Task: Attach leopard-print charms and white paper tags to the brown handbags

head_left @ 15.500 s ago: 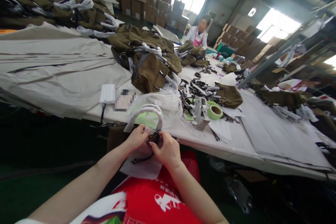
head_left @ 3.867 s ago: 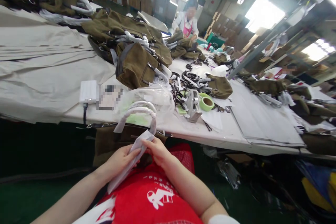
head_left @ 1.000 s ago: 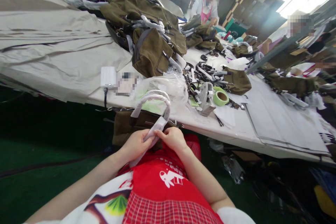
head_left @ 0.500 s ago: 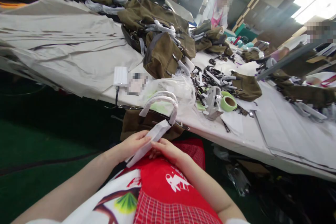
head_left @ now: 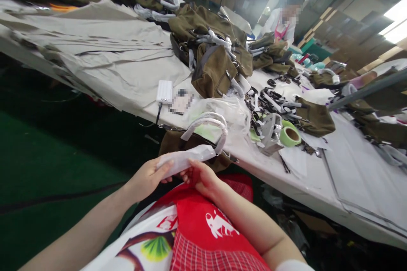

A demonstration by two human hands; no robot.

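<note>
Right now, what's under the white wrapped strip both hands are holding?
Under the white wrapped strip, held by the left hand and right hand, hangs an olive bag over a red apron. The strip's contents are covered.

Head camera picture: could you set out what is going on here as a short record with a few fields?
Left hand: grips one end of a white paper-wrapped strip
Right hand: fingers under the same strip, near its middle
Just beyond the hands: olive bag hanging at the table edge, with a white-wrapped handle
On the table: green tape roll, clear plastic bags, white power bank, pile of olive bags
Background: a person in a white top at the far end of the table
</note>
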